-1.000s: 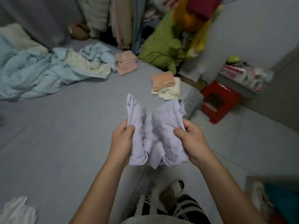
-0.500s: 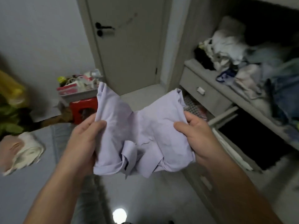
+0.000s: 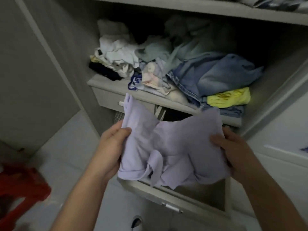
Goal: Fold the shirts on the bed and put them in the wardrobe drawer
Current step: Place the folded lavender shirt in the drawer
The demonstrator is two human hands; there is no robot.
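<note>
left hand (image 3: 110, 148): thumb on top, grips shirt (image 3: 168, 147) left edge | right hand (image 3: 233, 153): grips right edge | shirt: above open drawer (image 3: 168, 203)

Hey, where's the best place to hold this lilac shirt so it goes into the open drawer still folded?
Probably hold the lilac shirt at its two side edges, coming in from left and right, as the left hand and right hand do now. Its middle sags and loose flaps hang below, so support underneath would help.
</note>
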